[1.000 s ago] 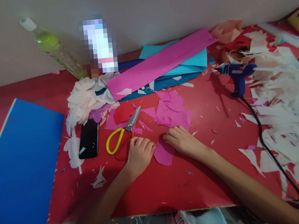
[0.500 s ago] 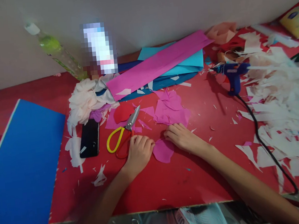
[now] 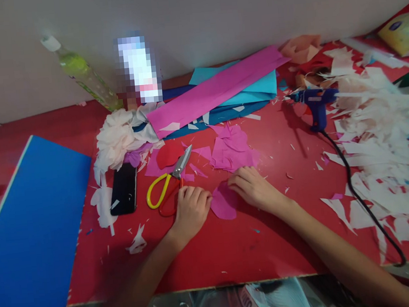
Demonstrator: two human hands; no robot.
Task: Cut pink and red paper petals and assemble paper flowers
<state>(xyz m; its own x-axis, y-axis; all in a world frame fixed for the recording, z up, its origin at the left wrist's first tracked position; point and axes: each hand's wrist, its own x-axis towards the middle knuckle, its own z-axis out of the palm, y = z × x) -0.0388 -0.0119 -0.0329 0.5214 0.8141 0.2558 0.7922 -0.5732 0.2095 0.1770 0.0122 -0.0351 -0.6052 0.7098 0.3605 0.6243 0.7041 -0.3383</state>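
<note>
A pink paper petal (image 3: 224,204) lies between my hands, low over the red table. My left hand (image 3: 194,207) is closed, its fingertips pinching the petal's left edge. On the other side my right hand (image 3: 252,187) has its fingers curled together on the petal's upper right edge. Scissors (image 3: 179,167) with one yellow and one red handle rest partly beside and behind my left hand, blades spread a little. Just beyond my right hand sits a loose pile of cut pink paper pieces (image 3: 234,148). A red paper piece (image 3: 169,155) lies near the scissor blades.
A blue glue gun (image 3: 317,105) stands on the right, its black cord running to the front edge. White paper scraps (image 3: 380,157) heap beyond it. Left are a dark phone (image 3: 124,189), a pale paper flower (image 3: 115,135), a blue board (image 3: 35,225) and a bottle (image 3: 87,80). Folded pink paper (image 3: 217,92) lies behind.
My right hand has shifted slightly to the right and up along the petal's edge. The left hand stays nearly in place. The camera view has tilted a little.
</note>
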